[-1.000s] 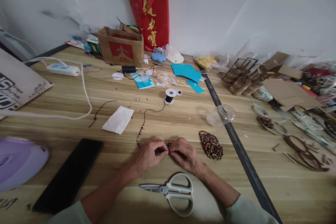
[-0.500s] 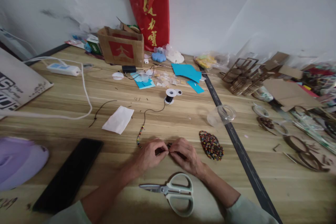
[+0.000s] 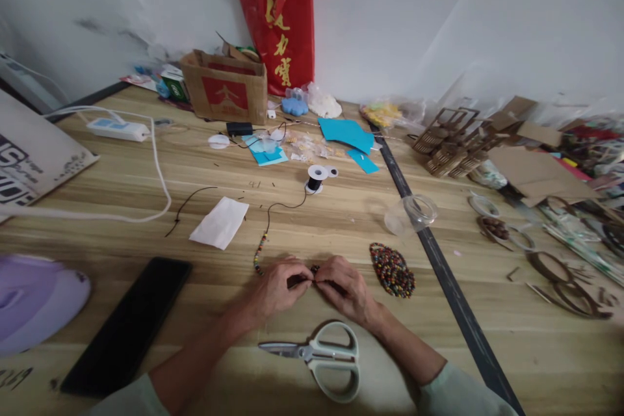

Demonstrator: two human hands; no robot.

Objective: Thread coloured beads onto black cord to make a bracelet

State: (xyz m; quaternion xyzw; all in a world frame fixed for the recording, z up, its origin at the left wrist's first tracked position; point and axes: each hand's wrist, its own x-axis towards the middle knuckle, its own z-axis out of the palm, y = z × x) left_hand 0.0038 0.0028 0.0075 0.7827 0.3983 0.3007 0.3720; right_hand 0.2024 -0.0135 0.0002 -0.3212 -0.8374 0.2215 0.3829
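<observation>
Wooden tabletop (image 3: pixel 219 276) underlies beaded cord (image 3: pixel 256 261), probably light and limp, best pinched beside its beads. Left hand (image 3: pixel 280 283) and right hand (image 3: pixel 345 286) pinch fingertips together, seemingly on it

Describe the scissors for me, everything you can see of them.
The scissors lie flat on the table, just below the hands, touched by neither. They have two pale green, plastic-looking loop handles, set apart, and silvery metal blades that look closed or nearly so, tips pointing left.
</observation>
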